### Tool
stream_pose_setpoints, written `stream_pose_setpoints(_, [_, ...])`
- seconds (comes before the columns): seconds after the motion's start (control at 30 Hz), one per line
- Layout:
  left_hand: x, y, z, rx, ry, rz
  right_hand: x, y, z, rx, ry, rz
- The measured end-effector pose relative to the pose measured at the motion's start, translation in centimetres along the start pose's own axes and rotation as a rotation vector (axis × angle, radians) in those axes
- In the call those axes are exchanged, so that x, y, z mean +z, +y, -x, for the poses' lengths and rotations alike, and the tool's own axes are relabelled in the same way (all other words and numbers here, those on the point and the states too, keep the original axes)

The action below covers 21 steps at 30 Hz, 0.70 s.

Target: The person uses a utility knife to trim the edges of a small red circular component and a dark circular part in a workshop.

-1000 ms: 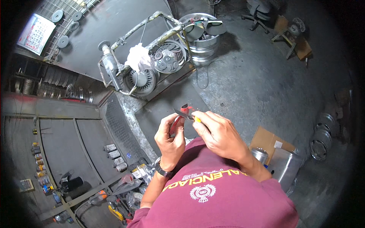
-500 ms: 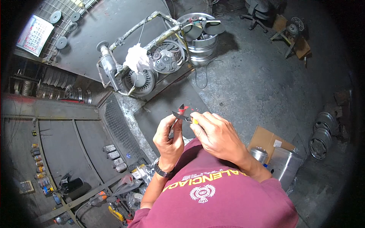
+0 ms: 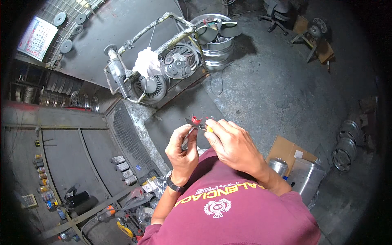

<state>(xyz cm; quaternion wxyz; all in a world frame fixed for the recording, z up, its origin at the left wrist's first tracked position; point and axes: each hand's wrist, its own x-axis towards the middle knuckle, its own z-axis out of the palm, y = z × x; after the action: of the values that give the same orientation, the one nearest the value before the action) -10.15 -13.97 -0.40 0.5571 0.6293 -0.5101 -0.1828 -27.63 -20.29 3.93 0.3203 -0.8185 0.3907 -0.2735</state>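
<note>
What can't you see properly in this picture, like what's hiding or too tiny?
All in the head view:
Most of the knife's yellow handle: inside the right hand.
How far down the red piece goes: the knife and left hand cover part.
The wheeled chair's top: cut off by the upper edge.
What the small containers hold: too small.

Near the centre of the frame, the red piece beside the dark blade had come to stand lower and show a broader red face.
</note>
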Motion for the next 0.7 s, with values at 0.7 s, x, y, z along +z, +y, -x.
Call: stream_pose_setpoints(0.7, [0.1, 0.1, 0.2, -0.211, 0.055, 0.300, 0.0, 2.0, -0.9, 0.319, -0.193, -0.701])
